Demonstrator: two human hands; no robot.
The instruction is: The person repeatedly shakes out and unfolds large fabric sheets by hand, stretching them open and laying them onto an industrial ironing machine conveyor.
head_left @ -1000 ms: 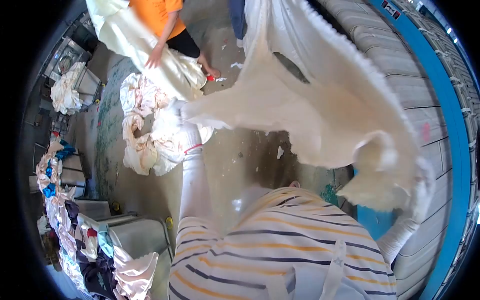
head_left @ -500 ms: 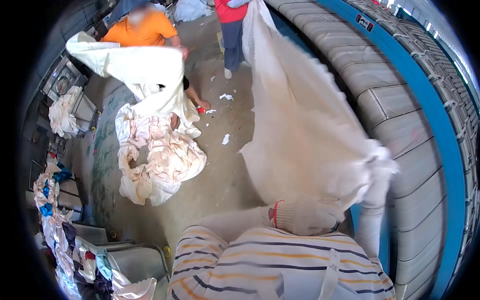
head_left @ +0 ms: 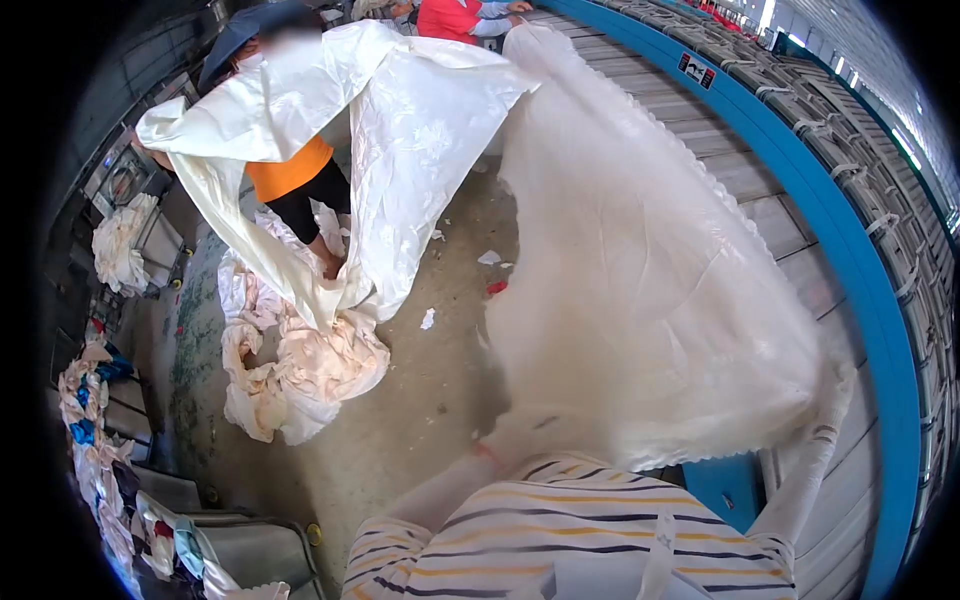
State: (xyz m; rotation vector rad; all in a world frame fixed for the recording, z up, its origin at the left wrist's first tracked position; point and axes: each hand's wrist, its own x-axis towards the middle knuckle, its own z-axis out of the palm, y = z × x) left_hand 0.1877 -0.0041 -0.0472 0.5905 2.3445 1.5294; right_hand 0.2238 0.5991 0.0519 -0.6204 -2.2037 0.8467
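A large off-white cloth point(head_left: 640, 270) with a scalloped edge is stretched from the far end of the padded ironing-machine bed towards me. My right hand point(head_left: 836, 378), in a pale glove, is closed on its near right corner over the bed. My left hand point(head_left: 515, 437) is at the near left part of the cloth; motion blur smears its fingers, and I cannot make out their grip. At the far end, a co-worker in a red top point(head_left: 455, 18) has their hands by the bed near the cloth's far corner.
Another co-worker in an orange top point(head_left: 290, 172) holds up a white cloth point(head_left: 420, 140) over a heap of crumpled cloths point(head_left: 325, 365) on the floor. Laundry carts point(head_left: 255, 550) stand along the left. A blue machine frame point(head_left: 800, 190) borders the bed; scraps lie on the floor.
My right hand has moved right and outward over the bed, spreading the cloth wider and flatter. My left hand has moved left. The co-worker in orange has raised and spread their cloth.
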